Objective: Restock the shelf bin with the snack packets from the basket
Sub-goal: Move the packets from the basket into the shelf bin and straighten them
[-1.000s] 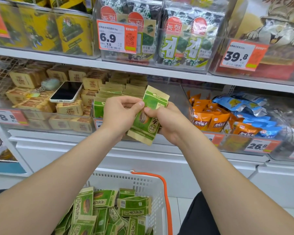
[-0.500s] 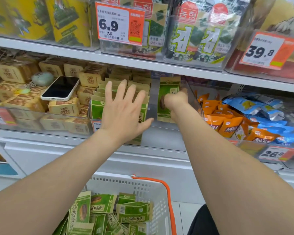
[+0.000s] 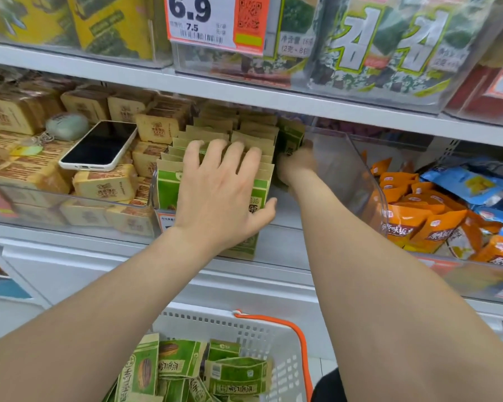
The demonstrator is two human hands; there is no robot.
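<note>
The clear bin [image 3: 357, 169] that both hands reach into is only partly stocked. A row of packets [image 3: 169, 184], green and upright, fills the side under the left hand from front to back. In the part around the right forearm, no packets stand apart from the one being placed. Below both forearms is the white basket [image 3: 244, 329], which holds a loose heap of packets [image 3: 180, 361] of the same green kind, many of them lying at all angles. From this I judge the job to be roughly mid-way, with one row built, a second barely begun, and most of the basket not yet emptied.

The left hand [image 3: 218, 192] is open, its fingers straight and spread, and it presses flat on the front and tops of the row as if to brace it. The right hand [image 3: 295, 165] is deeper in, just right of the left fingertips, and blurred. It seems to be curled round the lower part of a single packet [image 3: 291, 137], held upright just beside the back of the row. I cannot tell whether that packet rests on the bin floor yet.
</note>
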